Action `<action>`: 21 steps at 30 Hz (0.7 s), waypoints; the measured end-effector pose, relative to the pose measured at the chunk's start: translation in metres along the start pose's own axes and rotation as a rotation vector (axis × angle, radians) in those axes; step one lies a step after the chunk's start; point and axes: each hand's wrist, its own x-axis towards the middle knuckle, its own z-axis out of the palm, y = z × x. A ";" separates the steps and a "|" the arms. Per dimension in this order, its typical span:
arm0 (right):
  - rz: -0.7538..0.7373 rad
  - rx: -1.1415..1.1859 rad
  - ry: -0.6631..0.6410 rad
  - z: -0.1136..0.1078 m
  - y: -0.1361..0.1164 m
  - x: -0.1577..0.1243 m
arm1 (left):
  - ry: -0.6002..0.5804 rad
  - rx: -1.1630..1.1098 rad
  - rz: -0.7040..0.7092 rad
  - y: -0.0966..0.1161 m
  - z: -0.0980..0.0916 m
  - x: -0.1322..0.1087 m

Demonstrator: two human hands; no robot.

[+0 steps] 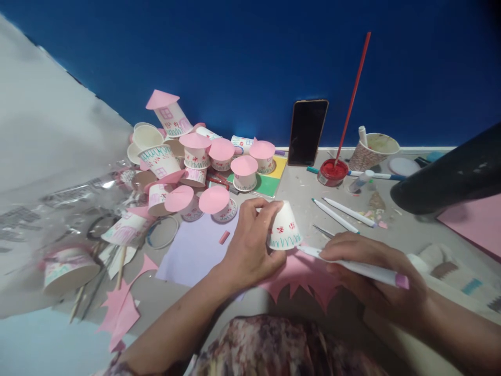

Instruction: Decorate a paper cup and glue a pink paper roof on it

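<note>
My left hand [254,237] is closed around a white paper cup [285,227] turned upside down. Red flowers and a green zigzag grass line are drawn on the cup, the grass along its rim. In my right hand [368,256] is a white marker [376,271] with a pink end, its tip pointing at the cup's lower edge; whether it touches cannot be made out. Beneath the cup lies a jagged pink paper offcut [301,277]. Just beyond my right hand are two white felt pens [334,215] and a thin metal-tipped tool [323,231].
Decorated cups with pink cone roofs [195,151] crowd the left side. A phone [308,133] leans on the blue wall. A red pot [332,172] holds a red stick. A dark cylinder [450,167] juts in at right. Lilac paper [195,245] lies left of my hands.
</note>
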 end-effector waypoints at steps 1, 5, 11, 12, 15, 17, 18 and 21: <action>-0.003 -0.006 -0.011 0.000 0.000 -0.001 | 0.000 0.002 0.005 0.000 0.000 0.000; -0.023 -0.017 -0.017 0.001 -0.001 -0.002 | -0.009 0.006 -0.002 0.002 0.001 -0.001; 0.017 0.002 -0.029 0.004 0.002 -0.007 | -0.002 0.012 0.010 0.003 0.000 -0.001; 0.023 0.004 -0.030 0.005 0.002 -0.008 | -0.008 0.020 0.006 0.003 0.000 -0.001; 0.012 -0.001 -0.034 0.005 0.001 -0.007 | -0.029 0.053 -0.012 0.002 0.000 -0.002; -0.005 -0.011 -0.037 0.004 -0.001 -0.006 | -0.030 0.094 -0.014 0.002 0.001 -0.002; -0.007 -0.017 -0.041 0.004 -0.001 -0.006 | -0.025 0.117 -0.008 0.002 0.002 -0.002; -0.030 -0.025 -0.038 0.005 -0.001 -0.008 | -0.017 0.165 0.011 0.003 0.002 -0.003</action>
